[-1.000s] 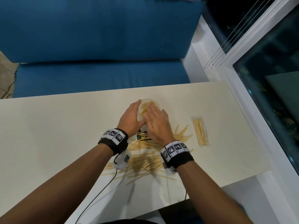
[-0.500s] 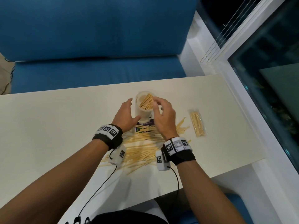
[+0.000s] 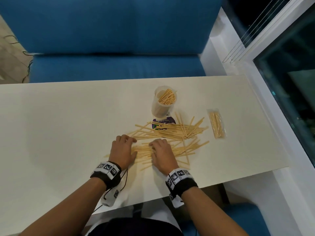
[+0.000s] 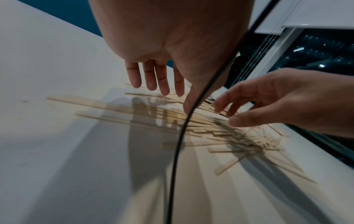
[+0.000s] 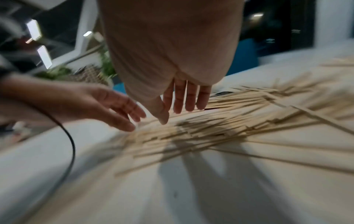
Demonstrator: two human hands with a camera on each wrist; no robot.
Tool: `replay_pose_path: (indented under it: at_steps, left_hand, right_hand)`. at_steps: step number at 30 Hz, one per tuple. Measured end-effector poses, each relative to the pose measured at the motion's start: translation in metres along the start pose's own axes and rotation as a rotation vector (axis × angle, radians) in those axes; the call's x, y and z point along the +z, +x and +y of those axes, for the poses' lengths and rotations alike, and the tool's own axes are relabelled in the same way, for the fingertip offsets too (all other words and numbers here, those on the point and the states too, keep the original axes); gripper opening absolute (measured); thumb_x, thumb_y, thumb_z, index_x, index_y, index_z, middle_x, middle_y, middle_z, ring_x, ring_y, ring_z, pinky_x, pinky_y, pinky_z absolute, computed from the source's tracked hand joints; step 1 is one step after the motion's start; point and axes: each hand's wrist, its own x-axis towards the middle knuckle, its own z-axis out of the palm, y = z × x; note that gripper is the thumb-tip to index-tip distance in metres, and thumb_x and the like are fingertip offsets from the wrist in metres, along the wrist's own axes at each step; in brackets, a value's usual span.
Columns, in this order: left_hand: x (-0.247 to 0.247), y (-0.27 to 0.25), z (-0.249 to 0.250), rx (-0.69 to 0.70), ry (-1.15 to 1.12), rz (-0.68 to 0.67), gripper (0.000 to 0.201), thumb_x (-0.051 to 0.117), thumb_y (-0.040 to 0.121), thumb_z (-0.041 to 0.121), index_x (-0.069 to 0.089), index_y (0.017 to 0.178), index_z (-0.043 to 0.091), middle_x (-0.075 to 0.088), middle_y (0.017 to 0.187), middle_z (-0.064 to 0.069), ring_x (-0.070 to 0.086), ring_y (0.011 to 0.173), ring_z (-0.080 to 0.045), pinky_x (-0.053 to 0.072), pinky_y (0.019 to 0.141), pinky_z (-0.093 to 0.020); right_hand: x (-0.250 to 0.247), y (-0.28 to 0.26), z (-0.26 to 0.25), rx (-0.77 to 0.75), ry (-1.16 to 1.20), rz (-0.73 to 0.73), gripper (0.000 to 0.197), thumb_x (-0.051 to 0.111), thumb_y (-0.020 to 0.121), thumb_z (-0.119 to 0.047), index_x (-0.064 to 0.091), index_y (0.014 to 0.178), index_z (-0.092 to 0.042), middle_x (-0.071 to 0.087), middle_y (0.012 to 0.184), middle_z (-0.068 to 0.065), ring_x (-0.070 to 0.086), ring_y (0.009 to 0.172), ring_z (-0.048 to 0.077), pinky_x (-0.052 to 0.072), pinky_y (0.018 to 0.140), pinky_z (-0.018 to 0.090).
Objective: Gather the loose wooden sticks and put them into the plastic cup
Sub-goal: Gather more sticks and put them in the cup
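A clear plastic cup (image 3: 162, 106) stands upright on the white table (image 3: 59, 125), with a bundle of wooden sticks (image 3: 167, 99) inside it. Loose sticks (image 3: 172, 133) lie scattered in front of the cup, toward me. My left hand (image 3: 123, 150) and right hand (image 3: 161, 155) are side by side on the near part of this pile, palms down. In the left wrist view the left fingers (image 4: 159, 84) hang fairly straight over the sticks (image 4: 134, 112). The right wrist view shows the right fingers (image 5: 188, 100) straight above the blurred sticks (image 5: 220, 121). Neither hand holds anything.
A sealed clear packet of sticks (image 3: 217, 124) lies right of the pile. A purple printed card (image 3: 163, 124) sits under the sticks near the cup. A blue sofa (image 3: 109, 48) runs behind the table. A window frame (image 3: 255, 65) is on the right.
Both hands have left the cup and drawn back toward me onto the near sticks. The cup now stands free with the bundle inside.
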Motion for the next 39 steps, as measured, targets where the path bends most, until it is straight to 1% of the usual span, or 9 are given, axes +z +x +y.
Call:
replay_pose_path:
  at_steps: [5, 10, 13, 18, 25, 29, 32, 34, 39]
  left_hand:
    - [0.004, -0.014, -0.013, -0.014, 0.049, -0.035, 0.042, 0.082, 0.077, 0.023, 0.068, 0.116, 0.019, 0.062, 0.117, -0.007, 0.053, 0.111, -0.035, 0.045, 0.087, -0.046]
    - [0.007, -0.011, -0.015, 0.015, -0.029, -0.059, 0.022, 0.073, 0.087, 0.012, 0.069, 0.108, 0.018, 0.066, 0.105, -0.004, 0.055, 0.103, -0.031, 0.044, 0.083, -0.042]
    - [0.007, -0.011, -0.014, 0.002, -0.121, -0.068, 0.028, 0.069, 0.086, 0.004, 0.066, 0.111, 0.016, 0.067, 0.096, -0.002, 0.056, 0.097, -0.028, 0.046, 0.082, -0.041]
    - [0.011, -0.014, -0.013, -0.051, -0.252, -0.075, 0.038, 0.061, 0.089, 0.002, 0.055, 0.122, 0.018, 0.062, 0.094, -0.002, 0.055, 0.093, -0.023, 0.048, 0.082, -0.037]
    - [-0.002, -0.013, -0.010, -0.002, -0.339, -0.055, 0.031, 0.064, 0.093, 0.006, 0.054, 0.120, 0.017, 0.062, 0.091, 0.005, 0.055, 0.089, -0.016, 0.047, 0.081, -0.034]
    - [-0.005, -0.017, -0.015, 0.062, -0.389, 0.051, 0.039, 0.070, 0.089, 0.015, 0.055, 0.125, 0.018, 0.061, 0.104, 0.006, 0.054, 0.099, -0.013, 0.046, 0.088, -0.031]
    - [-0.010, -0.017, -0.017, 0.108, -0.373, 0.129, 0.046, 0.071, 0.086, 0.019, 0.055, 0.129, 0.016, 0.060, 0.114, 0.001, 0.054, 0.107, -0.014, 0.045, 0.093, -0.030]
    - [-0.012, -0.014, -0.019, 0.122, -0.296, 0.141, 0.045, 0.070, 0.085, 0.021, 0.057, 0.128, 0.016, 0.062, 0.117, 0.000, 0.055, 0.108, -0.017, 0.045, 0.094, -0.033]
    - [-0.010, -0.005, -0.018, 0.091, -0.215, 0.126, 0.018, 0.069, 0.092, 0.016, 0.075, 0.109, 0.015, 0.070, 0.099, -0.004, 0.061, 0.096, -0.030, 0.046, 0.085, -0.042]
  right_hand:
    - [0.008, 0.020, -0.008, -0.125, -0.227, -0.152, 0.048, 0.068, 0.091, -0.017, 0.056, 0.138, -0.014, 0.052, 0.139, 0.006, 0.045, 0.128, 0.027, 0.041, 0.105, 0.043]
    - [0.014, 0.032, -0.010, -0.195, -0.236, -0.194, 0.028, 0.061, 0.096, -0.011, 0.062, 0.124, -0.009, 0.057, 0.125, 0.009, 0.047, 0.119, 0.029, 0.041, 0.098, 0.043]
    - [0.017, 0.031, -0.015, -0.230, -0.228, -0.198, 0.020, 0.055, 0.098, -0.005, 0.064, 0.116, -0.007, 0.059, 0.118, 0.011, 0.048, 0.115, 0.030, 0.041, 0.095, 0.042]
    - [0.022, 0.030, -0.023, -0.266, -0.244, -0.218, 0.023, 0.055, 0.092, 0.005, 0.062, 0.112, -0.005, 0.058, 0.111, 0.013, 0.049, 0.108, 0.031, 0.044, 0.091, 0.041]
    - [0.026, 0.024, -0.022, -0.319, -0.380, -0.224, 0.028, 0.059, 0.083, 0.008, 0.061, 0.109, -0.002, 0.057, 0.106, 0.016, 0.052, 0.100, 0.033, 0.050, 0.085, 0.042]
    - [0.018, 0.026, -0.023, -0.269, -0.312, -0.215, 0.037, 0.035, 0.085, 0.005, 0.057, 0.115, 0.002, 0.052, 0.116, 0.020, 0.049, 0.107, 0.036, 0.046, 0.089, 0.043]
    - [0.010, 0.032, -0.021, -0.215, -0.206, -0.206, 0.037, 0.048, 0.086, 0.013, 0.056, 0.119, -0.001, 0.050, 0.121, 0.018, 0.047, 0.110, 0.034, 0.043, 0.092, 0.042]
    - [0.004, 0.036, -0.021, -0.151, -0.140, -0.228, 0.038, 0.046, 0.089, 0.013, 0.053, 0.122, -0.004, 0.050, 0.121, 0.014, 0.045, 0.111, 0.031, 0.041, 0.092, 0.041]
    - [-0.002, 0.034, -0.021, -0.101, -0.082, -0.251, 0.044, 0.048, 0.091, 0.011, 0.047, 0.126, -0.016, 0.049, 0.116, 0.008, 0.047, 0.104, 0.030, 0.036, 0.077, 0.037]
